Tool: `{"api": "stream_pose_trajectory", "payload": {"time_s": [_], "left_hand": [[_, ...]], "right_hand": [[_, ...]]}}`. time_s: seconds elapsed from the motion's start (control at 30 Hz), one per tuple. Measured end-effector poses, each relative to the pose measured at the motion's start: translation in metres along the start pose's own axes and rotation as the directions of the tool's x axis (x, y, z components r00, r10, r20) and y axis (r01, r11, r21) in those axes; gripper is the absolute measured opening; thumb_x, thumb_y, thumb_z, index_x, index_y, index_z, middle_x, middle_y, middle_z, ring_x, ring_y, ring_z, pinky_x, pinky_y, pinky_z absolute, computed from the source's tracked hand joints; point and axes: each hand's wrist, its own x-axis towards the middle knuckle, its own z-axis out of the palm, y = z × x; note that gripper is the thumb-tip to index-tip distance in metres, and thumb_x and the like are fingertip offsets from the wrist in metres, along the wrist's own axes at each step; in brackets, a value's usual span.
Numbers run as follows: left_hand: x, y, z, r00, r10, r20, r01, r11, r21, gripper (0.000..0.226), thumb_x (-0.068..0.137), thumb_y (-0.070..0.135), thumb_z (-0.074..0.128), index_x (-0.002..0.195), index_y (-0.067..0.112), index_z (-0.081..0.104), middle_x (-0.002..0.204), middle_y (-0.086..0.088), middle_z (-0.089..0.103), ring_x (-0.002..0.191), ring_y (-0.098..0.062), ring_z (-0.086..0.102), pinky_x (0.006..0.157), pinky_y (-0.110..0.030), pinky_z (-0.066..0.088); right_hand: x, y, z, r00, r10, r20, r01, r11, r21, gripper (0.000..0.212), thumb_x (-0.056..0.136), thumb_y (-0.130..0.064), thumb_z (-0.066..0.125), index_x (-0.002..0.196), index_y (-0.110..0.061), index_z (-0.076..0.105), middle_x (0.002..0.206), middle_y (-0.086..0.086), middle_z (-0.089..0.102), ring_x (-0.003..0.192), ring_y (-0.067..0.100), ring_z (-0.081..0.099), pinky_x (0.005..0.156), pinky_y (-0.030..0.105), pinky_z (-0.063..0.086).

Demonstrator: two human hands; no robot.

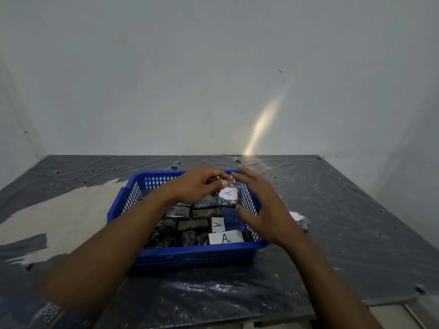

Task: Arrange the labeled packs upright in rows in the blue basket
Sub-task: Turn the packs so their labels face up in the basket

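Note:
A blue basket sits mid-table, holding several dark plastic-wrapped packs. Two of them show white labels marked "A": one at the front right, one just behind it. Over the basket's far right part, my left hand pinches the top of another dark pack with a white "A" label. My right hand cups that pack from the right, fingers spread, thumb under its lower edge. The pack hangs upright, above the packs below.
One more wrapped pack lies on the table just right of the basket, partly hidden by my right hand. The table wears dark plastic sheeting with a torn pale patch at the left. A white wall stands behind.

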Motion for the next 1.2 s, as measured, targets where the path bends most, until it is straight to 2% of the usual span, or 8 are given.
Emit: {"api": "stream_pose_trajectory", "payload": {"time_s": [0.17, 0.3, 0.43, 0.57, 0.73, 0.83, 0.97, 1.2], "left_hand": [[0.006, 0.026, 0.012, 1.0, -0.016, -0.023, 0.009, 0.967, -0.255, 0.027, 0.095, 0.049, 0.053, 0.116, 0.033, 0.052, 0.084, 0.011, 0.076, 0.075, -0.001, 0.069, 0.071, -0.025, 0.051], [0.009, 0.041, 0.038, 0.993, -0.111, -0.039, 0.066, 0.801, -0.596, 0.038, 0.087, 0.043, 0.068, 0.116, 0.02, 0.059, 0.098, 0.001, 0.077, 0.09, -0.014, 0.074, 0.073, -0.029, 0.059], [0.009, 0.045, 0.061, 0.986, -0.138, -0.092, 0.044, 0.752, -0.658, 0.027, 0.088, 0.027, 0.071, 0.112, 0.015, 0.066, 0.095, -0.001, 0.078, 0.089, -0.015, 0.075, 0.07, -0.026, 0.059], [0.009, 0.05, 0.066, 0.99, -0.121, -0.07, 0.058, 0.814, -0.578, 0.027, 0.09, 0.025, 0.069, 0.115, 0.014, 0.067, 0.09, -0.001, 0.078, 0.082, -0.013, 0.075, 0.066, -0.018, 0.056], [0.008, 0.059, 0.073, 0.986, -0.151, -0.068, 0.101, 0.874, -0.475, 0.038, 0.092, 0.04, 0.063, 0.123, 0.018, 0.063, 0.095, 0.003, 0.077, 0.086, -0.011, 0.073, 0.08, -0.031, 0.06], [-0.009, 0.057, 0.092, 0.972, -0.143, -0.187, 0.126, 0.987, -0.097, 0.044, 0.088, 0.066, 0.049, 0.112, 0.03, 0.058, 0.095, 0.015, 0.065, 0.082, -0.001, 0.064, 0.072, -0.025, 0.052], [-0.039, 0.048, 0.127, 0.96, 0.041, -0.276, 0.038, 0.96, 0.277, 0.029, 0.092, 0.062, 0.042, 0.088, 0.035, 0.052, 0.081, 0.015, 0.061, 0.07, 0.0, 0.056, 0.061, -0.025, 0.049], [-0.049, 0.04, 0.142, 0.918, 0.182, -0.351, -0.016, 0.904, 0.428, 0.039, 0.098, 0.057, 0.028, 0.077, 0.032, 0.049, 0.065, 0.012, 0.05, 0.055, -0.005, 0.046, 0.052, -0.025, 0.035]], "right_hand": [[0.001, -0.003, -0.024, 0.997, 0.059, -0.045, -0.054, 0.994, 0.095, 0.073, 0.076, -0.023, 0.084, 0.141, -0.03, 0.052, 0.13, -0.012, 0.061, 0.111, -0.001, 0.059, 0.096, 0.024, 0.054], [-0.01, -0.002, -0.03, 0.938, 0.133, -0.321, -0.078, 0.981, 0.176, 0.068, 0.071, -0.031, 0.089, 0.132, -0.02, 0.061, 0.117, -0.01, 0.068, 0.098, -0.002, 0.066, 0.08, 0.009, 0.052], [-0.024, 0.004, -0.036, 0.942, 0.185, -0.281, -0.136, 0.973, 0.188, 0.074, 0.068, -0.047, 0.086, 0.134, -0.03, 0.056, 0.122, -0.016, 0.064, 0.105, -0.006, 0.062, 0.081, 0.007, 0.051], [-0.032, 0.015, -0.057, 0.993, 0.083, -0.08, -0.08, 0.996, 0.037, 0.072, 0.077, -0.044, 0.079, 0.142, -0.038, 0.049, 0.146, -0.021, 0.046, 0.132, -0.001, 0.045, 0.103, 0.026, 0.048], [-0.021, 0.028, -0.077, 1.0, 0.027, -0.006, -0.028, 0.997, -0.069, 0.056, 0.076, -0.053, 0.073, 0.128, -0.039, 0.058, 0.129, -0.021, 0.059, 0.118, 0.003, 0.054, 0.099, 0.036, 0.05], [-0.007, 0.058, -0.077, 0.983, 0.183, -0.021, -0.185, 0.978, -0.098, 0.059, 0.077, -0.035, 0.081, 0.131, -0.031, 0.059, 0.131, -0.007, 0.06, 0.118, 0.013, 0.055, 0.1, 0.04, 0.05], [0.007, 0.104, -0.052, 0.911, 0.407, 0.061, -0.381, 0.89, -0.253, 0.062, 0.084, -0.028, 0.078, 0.139, -0.016, 0.055, 0.137, 0.008, 0.057, 0.122, 0.024, 0.054, 0.101, 0.032, 0.042], [0.034, 0.139, -0.022, 0.752, 0.629, 0.195, -0.536, 0.757, -0.373, 0.066, 0.087, -0.03, 0.074, 0.146, -0.016, 0.047, 0.147, 0.012, 0.05, 0.13, 0.03, 0.05, 0.103, 0.037, 0.041]]}}
